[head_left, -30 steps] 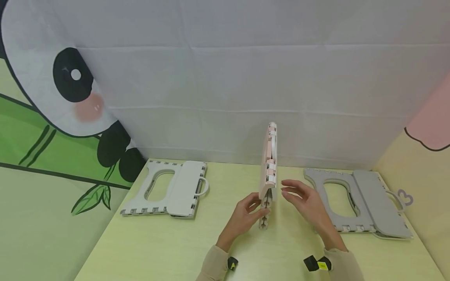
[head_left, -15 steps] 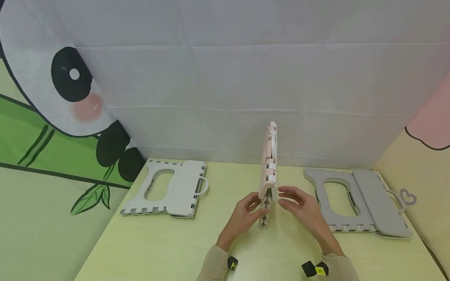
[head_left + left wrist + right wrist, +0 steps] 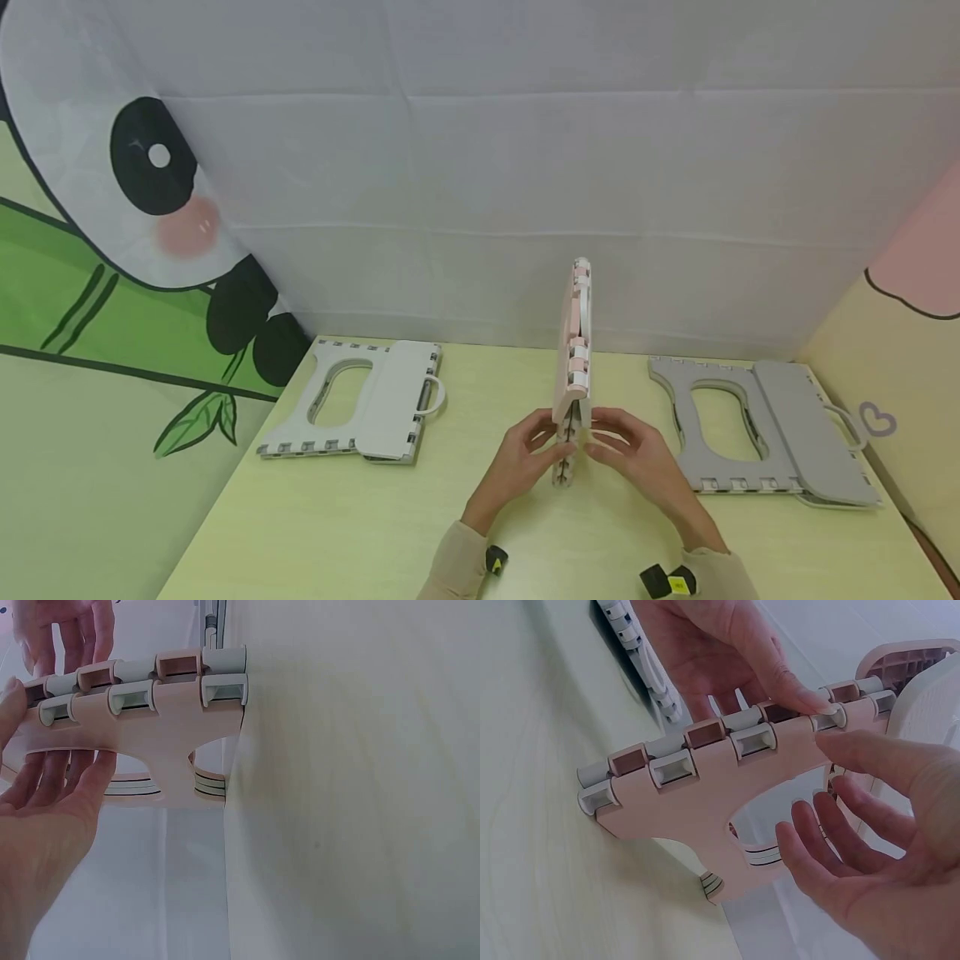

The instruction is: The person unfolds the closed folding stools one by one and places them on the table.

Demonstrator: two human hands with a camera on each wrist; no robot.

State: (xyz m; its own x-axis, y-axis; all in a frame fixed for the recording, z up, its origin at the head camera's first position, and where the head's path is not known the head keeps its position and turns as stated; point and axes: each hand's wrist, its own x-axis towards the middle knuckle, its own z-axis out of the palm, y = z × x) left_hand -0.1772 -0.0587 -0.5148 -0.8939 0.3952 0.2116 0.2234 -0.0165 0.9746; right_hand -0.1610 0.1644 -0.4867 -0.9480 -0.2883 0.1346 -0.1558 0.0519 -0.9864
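Note:
A folded pink-and-white folding stool stands upright on its edge in the middle of the table, its hinged side facing me. My left hand grips its lower part, the thumb on the hinge edge and the fingers in the cut-out, as the left wrist view shows. On the other side, my right hand is at the stool with loosely bent fingers. In the right wrist view its thumb lies at the hinge edge, while the fingers hover before the cut-out; whether they touch is unclear.
A folded white folding stool lies flat on the table at the left. Another, grey folding stool lies flat at the right, near the side wall. A light cloth backdrop hangs behind the table.
My right hand has moved left and slightly down, up to the side of the pink-and-white stool. The left hand keeps its grip, and the stool stays in place.

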